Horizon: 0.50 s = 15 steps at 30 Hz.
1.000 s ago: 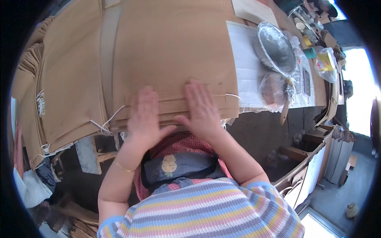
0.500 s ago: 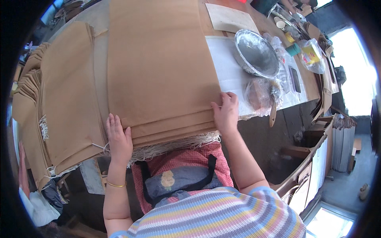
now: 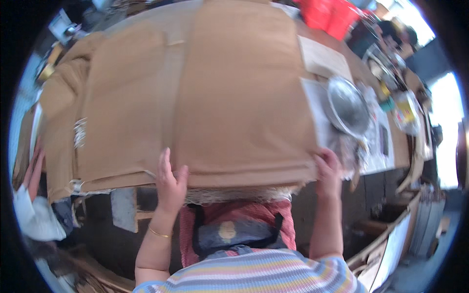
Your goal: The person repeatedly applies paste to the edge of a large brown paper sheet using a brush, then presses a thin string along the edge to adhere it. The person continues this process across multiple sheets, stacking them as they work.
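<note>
We find the left hand (image 3: 171, 184) at the near-left corner of the kraft-paper stack (image 3: 244, 97), grip apart. The stack lies along the near edge of the worktop (image 3: 400, 146); we judge it flexible, crease-prone, liable to slide, best held at both near corners. The right hand (image 3: 329, 168) meets the near-right corner; we cannot tell whether its grip clamps.
</note>
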Motion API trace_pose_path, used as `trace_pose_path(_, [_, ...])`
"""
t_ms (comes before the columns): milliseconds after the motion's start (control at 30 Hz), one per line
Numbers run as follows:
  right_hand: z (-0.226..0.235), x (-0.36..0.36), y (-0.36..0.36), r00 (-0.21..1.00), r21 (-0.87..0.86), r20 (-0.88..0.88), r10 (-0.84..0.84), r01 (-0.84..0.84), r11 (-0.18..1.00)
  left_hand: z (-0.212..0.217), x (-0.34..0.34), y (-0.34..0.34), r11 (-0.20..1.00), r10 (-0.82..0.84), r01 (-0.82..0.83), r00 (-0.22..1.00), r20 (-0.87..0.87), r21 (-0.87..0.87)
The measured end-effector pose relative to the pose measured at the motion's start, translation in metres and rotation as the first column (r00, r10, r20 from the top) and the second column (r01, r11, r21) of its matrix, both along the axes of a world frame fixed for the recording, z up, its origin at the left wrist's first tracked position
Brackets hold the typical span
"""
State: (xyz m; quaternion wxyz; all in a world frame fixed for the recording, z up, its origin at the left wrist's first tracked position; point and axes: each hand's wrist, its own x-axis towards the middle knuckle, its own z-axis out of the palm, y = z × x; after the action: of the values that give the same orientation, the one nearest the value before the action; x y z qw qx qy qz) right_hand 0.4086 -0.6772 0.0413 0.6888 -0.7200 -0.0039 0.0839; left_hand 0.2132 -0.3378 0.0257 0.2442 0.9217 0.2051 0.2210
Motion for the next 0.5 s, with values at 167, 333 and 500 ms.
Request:
trace_pose_path(167, [0.004, -0.007, -0.034, 0.946, -0.308, -0.168, 0.278, -0.318, 0.897, -0.002, -0.033, -0.021, 0.442, 0.061, -0.092, 0.996, -0.072, -0.892])
trace_pose_path(333, [-0.020, -0.030, 0.036, 0.932, -0.511, 0.232, 0.278, -0.126, 0.850, 0.033, -0.045, 0.005, 0.983, 0.071, -0.095, 0.985, 0.155, 0.155])
trace_pose_path(500, [-0.016, -0.054, 0.172, 0.851, -0.252, 0.181, 0.493, -0.444, 0.860, 0.046, -0.117, 0.097, 0.796, 0.596, -0.552, 0.785, 0.166, -0.247])
